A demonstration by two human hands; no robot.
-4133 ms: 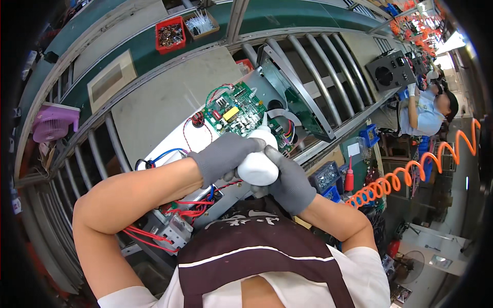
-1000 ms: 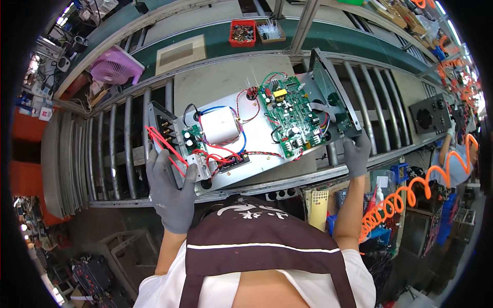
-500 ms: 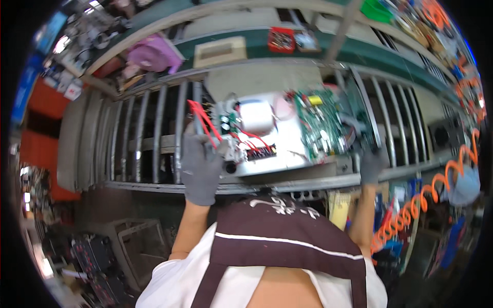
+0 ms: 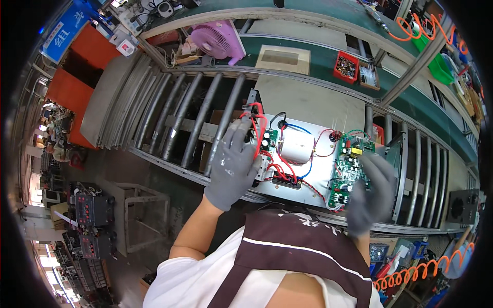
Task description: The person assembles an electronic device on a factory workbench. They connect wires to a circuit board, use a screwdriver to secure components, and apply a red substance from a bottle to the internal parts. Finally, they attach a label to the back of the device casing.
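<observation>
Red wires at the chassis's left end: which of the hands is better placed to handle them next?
Left, most likely: the left hand is close beside the red wires, while the right hand, blurred, is over the green circuit board at the opposite end.

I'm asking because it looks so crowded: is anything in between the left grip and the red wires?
Nothing visible is in the way: the left grip is right up by the red wires. Whether they touch, I can't tell.
</observation>
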